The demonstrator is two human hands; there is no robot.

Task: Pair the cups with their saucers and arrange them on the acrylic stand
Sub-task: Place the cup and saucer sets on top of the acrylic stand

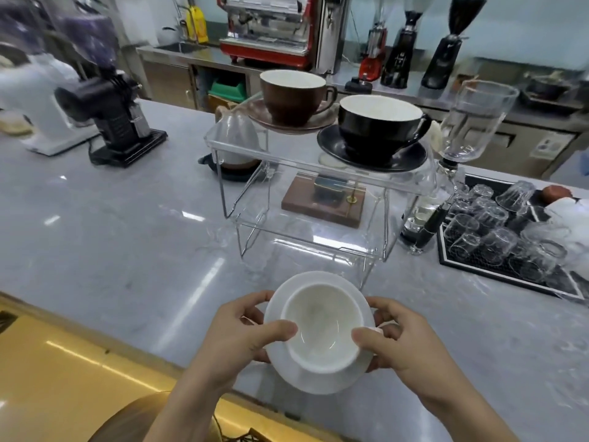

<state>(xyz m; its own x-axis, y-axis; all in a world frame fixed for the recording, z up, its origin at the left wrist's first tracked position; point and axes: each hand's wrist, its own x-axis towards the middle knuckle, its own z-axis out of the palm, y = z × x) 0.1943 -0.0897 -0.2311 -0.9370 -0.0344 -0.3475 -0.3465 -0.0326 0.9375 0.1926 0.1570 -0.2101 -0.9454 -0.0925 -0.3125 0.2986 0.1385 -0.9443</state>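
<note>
A white cup (322, 327) sits in a white saucer (318, 378), held above the near edge of the grey counter. My left hand (242, 333) grips the saucer's left rim, thumb on the cup's lip. My right hand (401, 336) grips the right rim, thumb on the cup by its handle. Ahead stands the clear two-tier acrylic stand (306, 240). On its upper tier a brown cup (291, 95) rests on a brown saucer (318, 121) and a black cup (379, 126) on a black saucer (411, 157). The lower tier is bare.
A black mat (446, 260) with several upturned glasses lies at the right, next to a tall glass siphon (471, 122). A wooden block (322, 208) and white dripper (236, 135) sit behind the stand. A black grinder (118, 122) stands far left.
</note>
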